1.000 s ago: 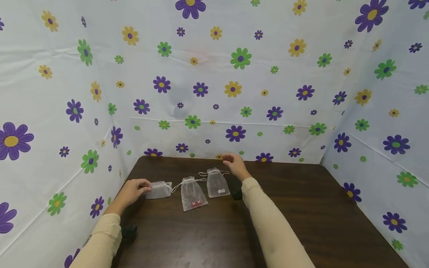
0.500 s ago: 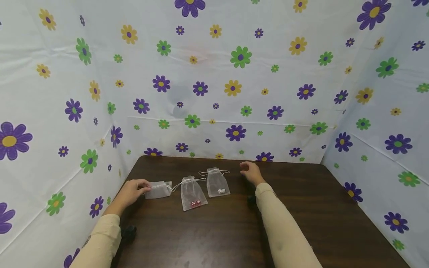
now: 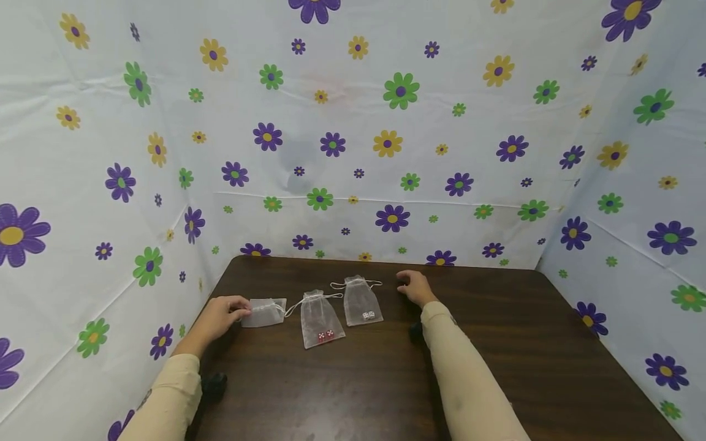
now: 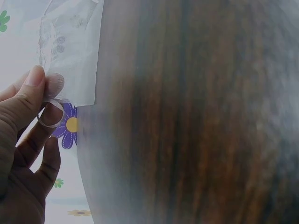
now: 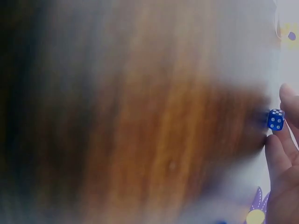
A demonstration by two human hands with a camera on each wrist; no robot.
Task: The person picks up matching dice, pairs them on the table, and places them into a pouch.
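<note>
My left hand [image 3: 216, 317] pinches the corner of a sheer white drawstring pouch [image 3: 267, 313] lying at the left of the table. In the left wrist view, thumb and forefinger hold the pouch [image 4: 77, 56], and a cord loop [image 4: 50, 122] hangs below them. At the far side, my right hand [image 3: 416, 288] is low over the table with fingers loosely bent. A blue die [image 5: 276, 120] sits between its thumb and fingers, the thumb tip apart from it; the head view hides this die. Two red dice [image 3: 325, 335] show inside the middle pouch [image 3: 318, 309].
Right of the middle pouch lies another sheer pouch [image 3: 358, 297] with white dice [image 3: 368, 315] in it. A dark wood table [image 3: 331, 392] bears everything, with flower-printed sheeting [image 3: 353, 122] behind it and on both sides. A blue speck [image 5: 222, 222] shows at the right wrist view's bottom edge.
The right hand has moved right, away from the pouch with white dice, then stayed nearly still over the last half second. My left hand keeps its pinch on the left pouch.
</note>
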